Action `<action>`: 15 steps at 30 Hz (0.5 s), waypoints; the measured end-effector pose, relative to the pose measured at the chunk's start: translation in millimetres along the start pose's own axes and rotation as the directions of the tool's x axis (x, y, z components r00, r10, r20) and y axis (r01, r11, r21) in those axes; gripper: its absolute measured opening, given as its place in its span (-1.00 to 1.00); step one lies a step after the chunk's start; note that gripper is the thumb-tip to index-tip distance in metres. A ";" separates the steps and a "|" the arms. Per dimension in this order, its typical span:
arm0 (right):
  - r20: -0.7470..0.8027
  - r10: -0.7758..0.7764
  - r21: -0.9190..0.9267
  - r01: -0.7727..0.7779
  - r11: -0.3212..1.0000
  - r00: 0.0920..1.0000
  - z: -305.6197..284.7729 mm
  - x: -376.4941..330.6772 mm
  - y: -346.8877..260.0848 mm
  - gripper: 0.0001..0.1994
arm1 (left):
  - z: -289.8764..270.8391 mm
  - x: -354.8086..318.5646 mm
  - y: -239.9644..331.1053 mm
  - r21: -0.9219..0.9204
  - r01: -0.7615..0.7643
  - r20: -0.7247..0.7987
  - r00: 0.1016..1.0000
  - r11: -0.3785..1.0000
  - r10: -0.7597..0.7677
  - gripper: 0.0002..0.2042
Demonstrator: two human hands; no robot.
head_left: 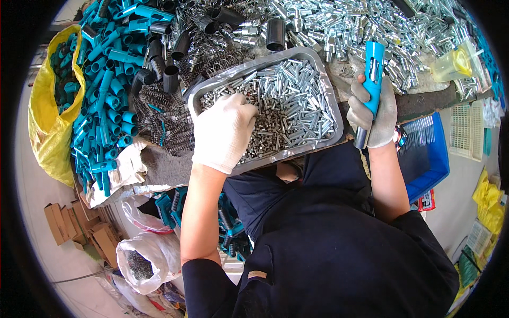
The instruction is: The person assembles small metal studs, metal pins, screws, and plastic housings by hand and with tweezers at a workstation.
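Note:
My left hand (225, 130), in a white knit glove, reaches over the left part of a grey tray (332, 100). Its fingers are bent together among small brownish metal bits (270, 124); whatever is between the fingertips is hidden. Silvery metal pins (305, 87) fill the tray's right side. Beyond the tray's right rim, my gloved right hand (386, 114) is wrapped around a teal plastic tool housing (374, 79). The housing stands tilted nearly upright, with a slot in its side showing metal inside. A dark metal tube end sticks out below my fingers.
Teal housings (106, 90) are heaped on the left beside a yellow sack (47, 127). Dark springs (164, 122) and black sleeves (275, 34) lie left of and behind the tray. Shiny metal fittings (339, 32) cover the back. Below the bench's right side is a blue bin (442, 159).

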State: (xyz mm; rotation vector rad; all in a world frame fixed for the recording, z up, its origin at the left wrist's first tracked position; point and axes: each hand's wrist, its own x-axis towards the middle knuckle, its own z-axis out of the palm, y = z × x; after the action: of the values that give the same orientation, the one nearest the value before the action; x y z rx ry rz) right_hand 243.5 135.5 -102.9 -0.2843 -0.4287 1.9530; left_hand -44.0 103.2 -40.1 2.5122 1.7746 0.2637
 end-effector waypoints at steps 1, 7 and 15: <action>-0.001 -0.001 0.001 0.001 1.000 1.000 -0.5 -0.2 -0.3 -0.52 | 0.7 1.7 0.8 0.000 -0.001 0.002 1.000 1.000 0.001 -0.95; -0.026 0.025 0.032 -0.024 0.999 0.999 -4.3 -2.7 -5.3 -0.50 | 0.5 11.8 12.2 0.223 -0.114 0.053 0.993 0.968 0.104 -0.91; -0.078 0.015 -0.064 -0.020 0.998 0.997 7.0 -1.5 -1.5 -0.50 | -3.0 23.2 9.0 0.279 -0.117 0.269 0.962 0.953 0.039 -0.91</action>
State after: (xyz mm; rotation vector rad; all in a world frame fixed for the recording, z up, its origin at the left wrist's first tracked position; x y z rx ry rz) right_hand 242.6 133.6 -95.9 -0.4056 -0.4410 1.9406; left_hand -28.7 121.8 -33.3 2.6598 1.7184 -0.3406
